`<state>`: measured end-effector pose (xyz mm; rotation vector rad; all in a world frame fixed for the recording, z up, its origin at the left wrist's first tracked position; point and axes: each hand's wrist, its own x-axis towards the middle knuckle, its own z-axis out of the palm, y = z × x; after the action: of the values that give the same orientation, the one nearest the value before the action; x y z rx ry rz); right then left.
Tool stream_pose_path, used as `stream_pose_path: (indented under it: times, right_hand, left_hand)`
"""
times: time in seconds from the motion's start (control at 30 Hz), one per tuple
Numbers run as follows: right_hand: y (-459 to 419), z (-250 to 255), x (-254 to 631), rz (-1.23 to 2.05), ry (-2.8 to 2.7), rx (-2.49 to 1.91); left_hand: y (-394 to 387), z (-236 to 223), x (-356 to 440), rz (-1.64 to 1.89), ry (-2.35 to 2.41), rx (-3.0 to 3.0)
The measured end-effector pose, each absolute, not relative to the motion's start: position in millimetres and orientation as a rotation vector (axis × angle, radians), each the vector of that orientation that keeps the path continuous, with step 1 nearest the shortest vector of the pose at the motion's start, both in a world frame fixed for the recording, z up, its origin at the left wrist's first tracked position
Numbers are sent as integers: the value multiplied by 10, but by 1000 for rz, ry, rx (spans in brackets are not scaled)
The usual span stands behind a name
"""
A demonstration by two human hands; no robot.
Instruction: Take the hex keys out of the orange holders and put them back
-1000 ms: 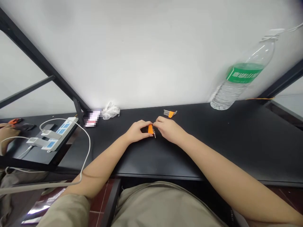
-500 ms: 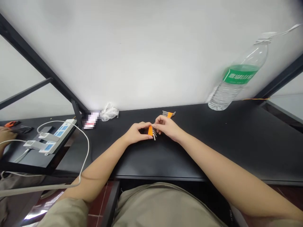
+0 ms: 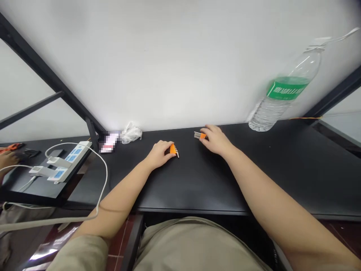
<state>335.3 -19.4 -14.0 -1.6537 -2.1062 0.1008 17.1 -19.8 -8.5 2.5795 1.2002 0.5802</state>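
Note:
My left hand (image 3: pixel 159 155) is closed on an orange holder of hex keys (image 3: pixel 173 149), pinched between thumb and fingers just above or on the black table; the bent metal ends stick out to the right. Farther back and to the right, my right hand (image 3: pixel 216 140) has its thumb and fingers around a second hex key set (image 3: pixel 203 136), also in an orange holder. Its straight key shafts point left, while the palm and fingers hide its right end.
On the black table (image 3: pixel 191 184) stands a clear plastic bottle (image 3: pixel 272 105) with a green label, by the wall. A crumpled plastic bag (image 3: pixel 131 133) lies at the back left. A power strip (image 3: pixel 70 160) with plugs and a looping white cable (image 3: pixel 105 177) is at left, near another person's hand (image 3: pixel 8 160).
My right hand has left the first hex key set and moved right and back to the second one. The left hand has shifted slightly left and away with the first set.

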Motion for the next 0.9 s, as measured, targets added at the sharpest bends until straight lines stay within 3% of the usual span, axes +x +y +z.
stream_pose_path:
  times: [0.3, 0.53, 0.67, 0.9]
  right_hand:
    - [-457, -171, 2894, 133, -2363, -1488]
    - [-641, -35, 2759, 428, -2571, -1119]
    - [-606, 1, 2816, 659, -2529, -1084]
    - [-537, 11, 2830, 725, -2483, -1056]
  left_hand:
    - [-186, -97, 200, 651, 1514, 2595]
    - [-509, 175, 401, 498, 836, 2774]
    - [-544, 210, 435, 417, 703, 2706]
    - [-479, 119, 432, 422, 713, 2792]
